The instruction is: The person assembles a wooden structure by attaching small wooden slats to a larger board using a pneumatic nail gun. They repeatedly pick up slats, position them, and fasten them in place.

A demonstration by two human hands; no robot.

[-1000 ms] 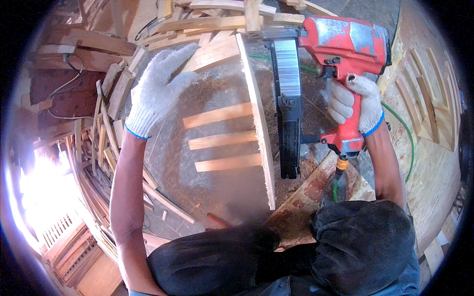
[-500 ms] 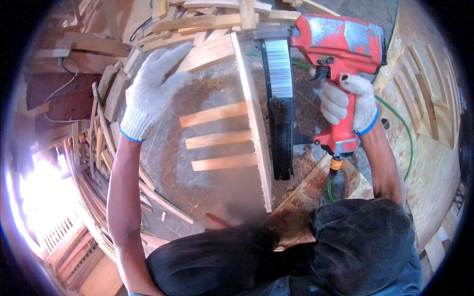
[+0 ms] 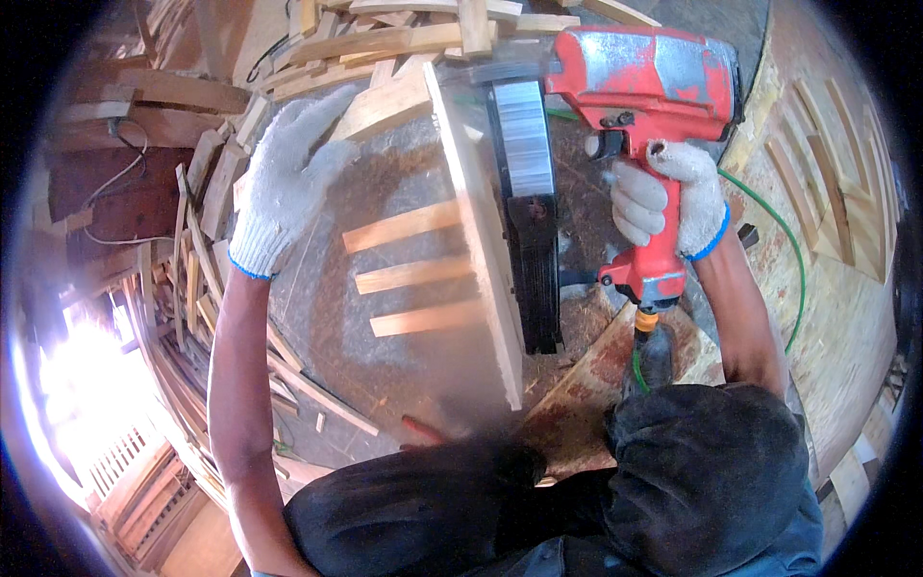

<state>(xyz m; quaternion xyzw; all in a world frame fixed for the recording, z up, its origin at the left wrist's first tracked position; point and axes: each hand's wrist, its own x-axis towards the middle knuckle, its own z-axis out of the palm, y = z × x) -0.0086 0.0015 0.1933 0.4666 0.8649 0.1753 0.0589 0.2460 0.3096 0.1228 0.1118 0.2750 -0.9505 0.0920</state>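
Observation:
My left hand (image 3: pixel 288 183), in a white knit glove, grips the far wooden slat (image 3: pixel 385 108) between thumb and fingers. That slat and several others (image 3: pixel 413 273) meet a long narrow board (image 3: pixel 471 226), which stands on edge. My right hand (image 3: pixel 668 202), gloved too, wraps the handle of a worn red and silver nail gun (image 3: pixel 644 77). Its long black magazine (image 3: pixel 529 231), with a strip of nails showing, lies alongside the board. The gun's blurred nose is close to the board's far end; contact is hard to tell.
A green air hose (image 3: pixel 793 260) curves on the right, over a plywood sheet (image 3: pixel 836 337) bearing several wooden strips (image 3: pixel 827 183). Loose wood (image 3: pixel 385 43) is heaped at the far side and left. A red-handled tool (image 3: pixel 423 430) lies near my leg.
The nail gun and my right hand have shifted slightly left. The board has moved left too, most at its far end. My left hand keeps its grip, moving slightly left.

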